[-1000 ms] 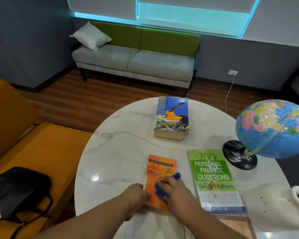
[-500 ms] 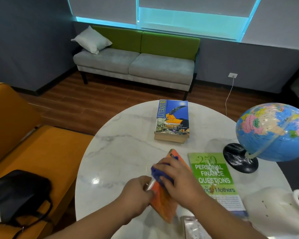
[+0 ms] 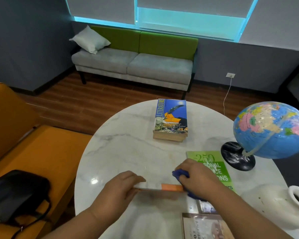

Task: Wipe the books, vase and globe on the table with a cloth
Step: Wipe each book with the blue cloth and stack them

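In the head view the left hand (image 3: 121, 188) grips the orange book (image 3: 172, 187), held edge-up at the near side of the marble table (image 3: 128, 152), while the right hand (image 3: 199, 180), curled round a blue cloth (image 3: 179, 174), presses it against the book's right end, beside the green finance book (image 3: 212, 161).

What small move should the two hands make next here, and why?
Probably slide the blue cloth leftward along the exposed edge of the orange book. The left hand holds the book at one end and the right hand grips the cloth at the other end, so the edge between them seems unwiped.
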The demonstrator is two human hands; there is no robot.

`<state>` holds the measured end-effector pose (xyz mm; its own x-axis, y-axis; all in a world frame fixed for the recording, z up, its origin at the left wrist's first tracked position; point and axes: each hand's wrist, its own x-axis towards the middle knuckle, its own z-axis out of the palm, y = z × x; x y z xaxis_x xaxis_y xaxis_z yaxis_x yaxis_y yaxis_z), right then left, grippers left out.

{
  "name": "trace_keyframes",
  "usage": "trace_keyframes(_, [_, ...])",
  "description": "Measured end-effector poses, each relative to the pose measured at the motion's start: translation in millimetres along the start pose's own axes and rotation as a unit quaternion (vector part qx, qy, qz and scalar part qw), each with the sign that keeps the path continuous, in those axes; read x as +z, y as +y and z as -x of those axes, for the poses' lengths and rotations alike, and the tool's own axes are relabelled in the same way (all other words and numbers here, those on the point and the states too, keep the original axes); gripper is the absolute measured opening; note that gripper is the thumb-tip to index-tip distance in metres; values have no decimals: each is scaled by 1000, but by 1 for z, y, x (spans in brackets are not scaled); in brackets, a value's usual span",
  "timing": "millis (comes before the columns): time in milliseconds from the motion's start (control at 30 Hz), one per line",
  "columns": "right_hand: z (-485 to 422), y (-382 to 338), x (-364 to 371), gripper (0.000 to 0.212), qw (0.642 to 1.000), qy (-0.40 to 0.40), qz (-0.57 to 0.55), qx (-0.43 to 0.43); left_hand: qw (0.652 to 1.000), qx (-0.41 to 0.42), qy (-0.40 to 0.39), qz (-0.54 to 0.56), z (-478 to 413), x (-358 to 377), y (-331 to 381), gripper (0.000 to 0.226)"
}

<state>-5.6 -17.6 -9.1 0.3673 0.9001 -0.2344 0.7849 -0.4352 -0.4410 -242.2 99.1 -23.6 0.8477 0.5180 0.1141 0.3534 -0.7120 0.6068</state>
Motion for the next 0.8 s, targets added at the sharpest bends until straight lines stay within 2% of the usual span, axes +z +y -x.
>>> trace_keyframes(67, [3, 11, 1, 24, 998, 7, -42, 36, 1000, 25, 1, -12, 9, 2, -16, 27])
trace_keyframes(133, [6, 15, 3, 25, 993, 20, -93, 68, 1000, 7, -10, -18, 18, 5, -28, 36])
trace_keyframes(267, [10, 13, 13, 22, 975, 2, -189, 118, 991, -127, -8, 37, 31, 8, -33, 32])
trace_keyframes(433, [13, 11, 29, 34, 973, -33, -197, 118, 950, -283, -2, 134, 26, 13, -32, 26])
trace_keyframes(500, [13, 9, 34, 33, 971, -39, -206, 118, 906, -352, 0, 235, 23, 16, -32, 24])
trace_keyframes(600, [17, 2, 40, 30, 962, -65, -237, 118, 778, -451, 31, 437, 19, 14, -21, 18])
trace_keyframes(667, [21, -3, 46, 29, 969, -80, -213, 100, 735, -472, 47, 484, 18, 13, -18, 15])
trace_keyframes(733, [24, -11, 56, 31, 981, -78, -165, 63, 700, -480, 50, 527, 16, 14, -19, 25])
trace_keyframes(800, [29, -25, 69, 33, 987, -85, -137, 2, 689, -482, 15, 541, 11, 12, -13, 23])
